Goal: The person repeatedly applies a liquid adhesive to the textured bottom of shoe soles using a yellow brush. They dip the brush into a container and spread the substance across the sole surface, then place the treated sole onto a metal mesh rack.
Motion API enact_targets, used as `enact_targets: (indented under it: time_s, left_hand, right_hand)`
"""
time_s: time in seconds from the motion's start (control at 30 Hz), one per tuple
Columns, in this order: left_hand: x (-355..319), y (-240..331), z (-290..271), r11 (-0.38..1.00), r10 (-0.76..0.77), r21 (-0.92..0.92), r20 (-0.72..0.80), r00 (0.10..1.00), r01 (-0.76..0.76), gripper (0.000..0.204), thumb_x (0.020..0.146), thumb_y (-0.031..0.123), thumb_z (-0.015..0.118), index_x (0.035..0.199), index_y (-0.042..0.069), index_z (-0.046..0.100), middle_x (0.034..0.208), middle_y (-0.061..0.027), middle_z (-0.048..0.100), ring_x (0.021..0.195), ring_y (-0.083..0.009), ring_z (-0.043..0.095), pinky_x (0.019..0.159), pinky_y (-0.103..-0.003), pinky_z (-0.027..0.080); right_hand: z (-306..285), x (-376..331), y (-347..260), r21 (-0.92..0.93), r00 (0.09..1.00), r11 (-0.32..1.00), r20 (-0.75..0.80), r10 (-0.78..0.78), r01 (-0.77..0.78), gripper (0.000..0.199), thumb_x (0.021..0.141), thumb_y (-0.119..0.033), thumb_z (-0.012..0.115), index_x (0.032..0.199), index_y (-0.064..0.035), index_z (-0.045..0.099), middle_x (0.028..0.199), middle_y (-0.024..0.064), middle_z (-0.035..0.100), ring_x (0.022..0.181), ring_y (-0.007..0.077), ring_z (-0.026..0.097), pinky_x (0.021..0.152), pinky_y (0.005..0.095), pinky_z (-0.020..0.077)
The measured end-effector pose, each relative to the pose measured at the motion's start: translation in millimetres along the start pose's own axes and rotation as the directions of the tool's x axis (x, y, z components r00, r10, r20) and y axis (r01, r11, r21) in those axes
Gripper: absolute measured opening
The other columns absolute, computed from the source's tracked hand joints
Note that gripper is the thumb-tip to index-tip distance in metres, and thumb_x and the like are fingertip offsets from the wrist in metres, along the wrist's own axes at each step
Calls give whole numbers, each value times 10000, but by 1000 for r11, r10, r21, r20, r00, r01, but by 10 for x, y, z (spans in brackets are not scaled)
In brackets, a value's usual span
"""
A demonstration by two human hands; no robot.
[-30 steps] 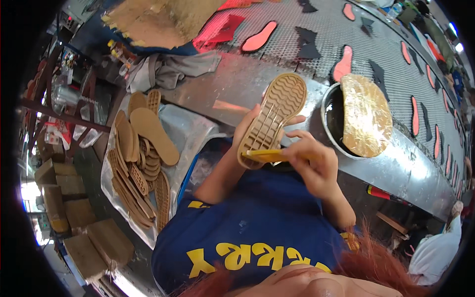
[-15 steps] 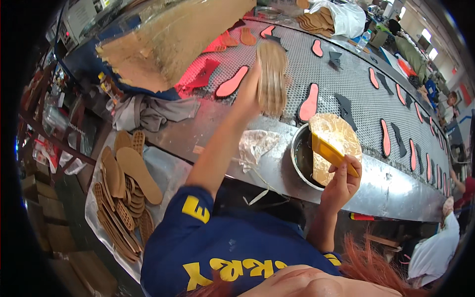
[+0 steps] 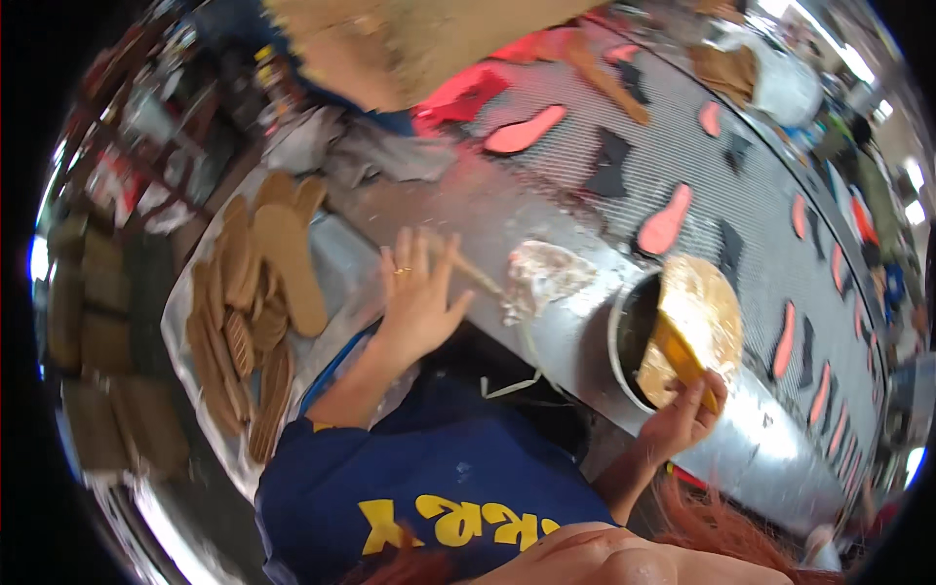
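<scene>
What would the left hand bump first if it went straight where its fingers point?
Probably the crumpled grey cloth ahead, though how high the left hand is above the shiny metal surface is unclear.

shirt (image 3: pixel 419 478): navy blue, few small pale specks on front | chest lettering (image 3: pixel 453 522): large, rounded, yellow | left sleeve (image 3: pixel 336 439): short, yellow patch at edge | left hand (image 3: pixel 417 302): gold-coloured ring (image 3: pixel 402 271) on one finger | hair (image 3: pixel 682 522): loose, reddish strands

Head camera: fisheye, worn above the wearer's shirt (image 3: pixel 429 487), close by at six o'clock. View faces down and forward across metal bench (image 3: pixel 575 322), mesh belt (image 3: pixel 756 185) receding toward two o'clock.
</scene>
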State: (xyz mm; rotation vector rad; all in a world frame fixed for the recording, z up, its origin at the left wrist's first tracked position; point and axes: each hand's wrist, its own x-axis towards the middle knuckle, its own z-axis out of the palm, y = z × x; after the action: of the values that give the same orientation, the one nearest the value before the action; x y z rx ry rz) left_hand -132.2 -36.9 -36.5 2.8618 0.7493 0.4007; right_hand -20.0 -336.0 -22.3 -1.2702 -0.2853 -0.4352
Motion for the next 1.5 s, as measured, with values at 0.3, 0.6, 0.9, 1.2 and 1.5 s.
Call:
enact_targets:
  time_s: [0.3, 0.6, 0.9, 1.2, 1.5]
  left_hand:
    - [-377, -1016, -299, 578, -664, 572, -86, 743, 582, 915, 724, 349, 729, 1438, 68, 229, 1337, -310, 332, 1249, -457, 326, 987, -476, 345]
    - [-256, -1060, -689, 656, -708, 223, -147, 691, 721, 790, 736, 112, 644, 1400, 4, 231, 1140, -308, 499, 1019, -436, 547, 861, -463, 476]
    - [-60, -733, -539, 641, -542, -736, -232, 807, 219, 640, 747, -75, 489, 1364, -54, 318, 1243, -207, 531, 1009, -288, 597, 856, -338, 497]
    - [147, 286, 301, -845, 302, -316, 383, 873, 431, 596, 842, 183, 475, 1399, 25, 337, 1394, -196, 392, 1107, -268, 524, 900, -403, 473]
    - [71, 815, 388, -645, 457, -579, 230, 859, 498, 591, 972, 422, 290, 1431, 60, 204, 1341, -286, 380, 1002, -319, 577, 603, -388, 582]
  right_hand:
    - [102, 101, 151, -489, 991, 869, 132, -7, 71, 145, 892, 1, 556, 1033, 35, 567, 965, 99, 575, 845, 181, 556, 715, 298, 468]
    - [285, 47, 225, -749, 867, 478, 495, -58, 459, 187, 779, 14, 625, 933, -73, 685, 777, 71, 567, 784, 253, 489, 687, 366, 406]
    - [336, 19, 258, -662, 952, 690, 266, -149, 293, 151, 783, 42, 660, 916, -25, 683, 810, 115, 585, 750, 240, 561, 681, 318, 441]
    - [209, -44, 403, -283, 983, 947, 56, 174, -152, 107, 884, 6, 571, 987, 9, 600, 1002, 108, 581, 764, 133, 581, 619, 229, 495]
    - [212, -8, 405, 145, 991, 989, -127, 33, -15, 213, 989, -168, 431, 1004, 20, 528, 1144, 208, 520, 1003, 253, 577, 830, 372, 516]
